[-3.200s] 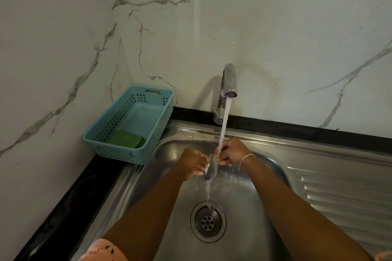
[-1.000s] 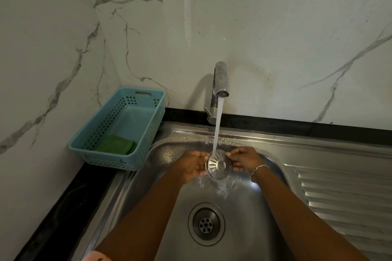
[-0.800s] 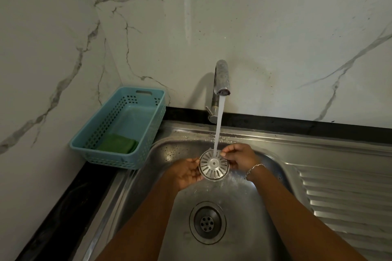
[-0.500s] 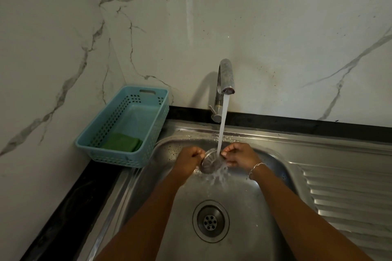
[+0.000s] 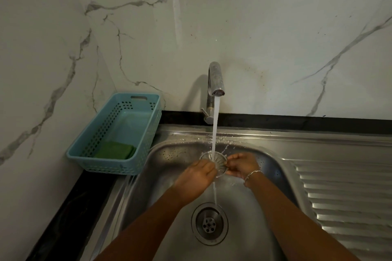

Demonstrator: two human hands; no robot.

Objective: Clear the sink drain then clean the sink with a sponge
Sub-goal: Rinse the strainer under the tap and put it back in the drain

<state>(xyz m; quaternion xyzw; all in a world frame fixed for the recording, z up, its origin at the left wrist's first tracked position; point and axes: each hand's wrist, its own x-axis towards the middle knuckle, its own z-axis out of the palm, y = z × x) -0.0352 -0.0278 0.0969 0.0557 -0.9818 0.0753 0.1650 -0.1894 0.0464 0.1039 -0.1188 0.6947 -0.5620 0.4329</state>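
Head view shows steel sink [image 5: 297, 140], marbled walls [image 5: 275, 27], counter [image 5: 70, 218] perhaps black stone.

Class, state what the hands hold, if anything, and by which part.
Left hand and right hand pinch the drain strainer by opposite sides of its rim.

No writing, brand or number can be read on the basket [image 5: 110, 168], tap [image 5: 215, 78] or sink [image 5: 248, 235]

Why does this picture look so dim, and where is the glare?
Head view: dim light, forearms dark; glare streaks the drainboard ridges; the tap throws a soft shadow leftward on the wall; left hand, right hand and strainer show no blur.
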